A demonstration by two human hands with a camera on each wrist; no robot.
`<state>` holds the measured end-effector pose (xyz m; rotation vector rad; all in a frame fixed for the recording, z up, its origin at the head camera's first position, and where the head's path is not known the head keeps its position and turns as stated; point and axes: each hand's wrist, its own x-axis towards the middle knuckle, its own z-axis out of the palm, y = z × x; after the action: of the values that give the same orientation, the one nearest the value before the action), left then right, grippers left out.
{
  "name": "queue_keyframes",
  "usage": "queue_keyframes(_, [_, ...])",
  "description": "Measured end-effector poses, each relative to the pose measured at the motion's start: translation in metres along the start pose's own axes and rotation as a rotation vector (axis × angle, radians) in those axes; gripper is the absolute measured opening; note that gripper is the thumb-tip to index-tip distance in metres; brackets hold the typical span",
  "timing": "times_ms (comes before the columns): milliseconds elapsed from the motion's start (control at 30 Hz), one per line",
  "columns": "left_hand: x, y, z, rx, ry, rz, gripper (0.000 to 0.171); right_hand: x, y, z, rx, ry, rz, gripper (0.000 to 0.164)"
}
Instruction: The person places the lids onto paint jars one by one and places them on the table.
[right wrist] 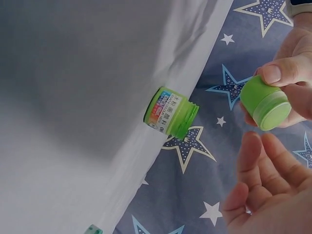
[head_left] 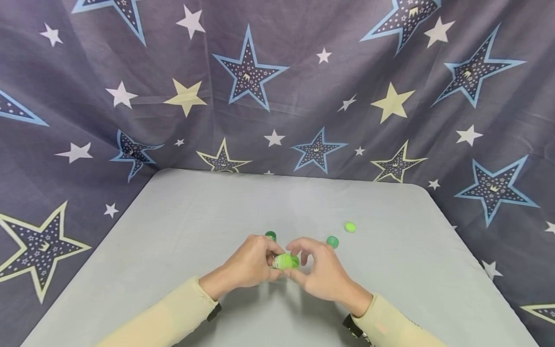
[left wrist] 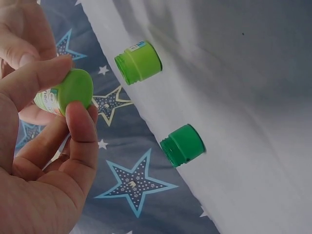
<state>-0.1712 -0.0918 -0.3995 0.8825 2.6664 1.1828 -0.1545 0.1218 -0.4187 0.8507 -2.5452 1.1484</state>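
My left hand (head_left: 253,260) grips a lime-green paint jar (left wrist: 78,90) between thumb and fingers, held tilted above the table. A flat, light green round end of it faces my right hand (head_left: 323,270) in the right wrist view. That hand's loosely bent fingers (right wrist: 251,146) stand close to the jar and appear apart from it. A second lime-green paint jar (right wrist: 170,113), with a printed label and a bare screw neck, stands on the table beyond the hands. Farther left is a dark green paint jar (left wrist: 184,146), also without a cap.
On the pale table (head_left: 195,207), a green cap (head_left: 332,242) and a lime-green cap (head_left: 350,227) lie beyond the right hand. A dark curtain (head_left: 295,96) with stars surrounds the table's back and sides.
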Motion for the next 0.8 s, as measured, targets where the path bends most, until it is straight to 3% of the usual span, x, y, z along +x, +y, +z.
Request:
queue_keyframes(233, [-0.0009, -0.0014, -0.0004, 0.001, -0.011, 0.012, 0.029, 0.0004, -0.0018, 0.0011, 0.003, -0.017, -0.009, 0.040])
queue_keyframes(800, [-0.0014, -0.0007, 0.0004, 0.009, 0.006, 0.006, 0.027, 0.0002, -0.0049, 0.0020, -0.026, -0.016, 0.069, 0.027])
